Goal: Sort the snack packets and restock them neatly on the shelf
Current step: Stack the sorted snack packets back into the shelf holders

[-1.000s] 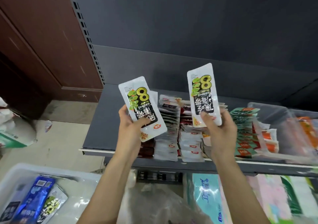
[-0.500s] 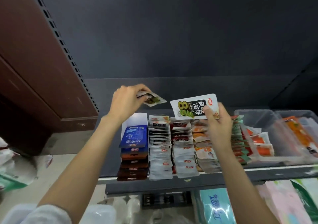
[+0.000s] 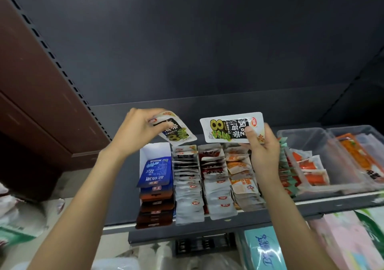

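Note:
My left hand [image 3: 138,127] grips a white snack packet with a yellow "8" [image 3: 176,132], tilted down over the back of the second row of packets [image 3: 188,186]. In my right hand [image 3: 262,145] a second identical "8" packet [image 3: 230,127] is held sideways above the orange row [image 3: 241,176], thumb on its face. Both hover over the dark shelf [image 3: 120,197], where rows of packets stand side by side.
A white box with blue and brown packets [image 3: 155,178] stands leftmost. A red-black row [image 3: 214,176] and green-edged packets [image 3: 287,172] flank the orange row. Clear bins with orange packets [image 3: 336,161] sit at the right. Tissue packs [image 3: 264,249] lie below the shelf.
Both hands have reached up and forward over the shelf rows. The packets turned from upright to sideways, and the left one now tips down toward the second row.

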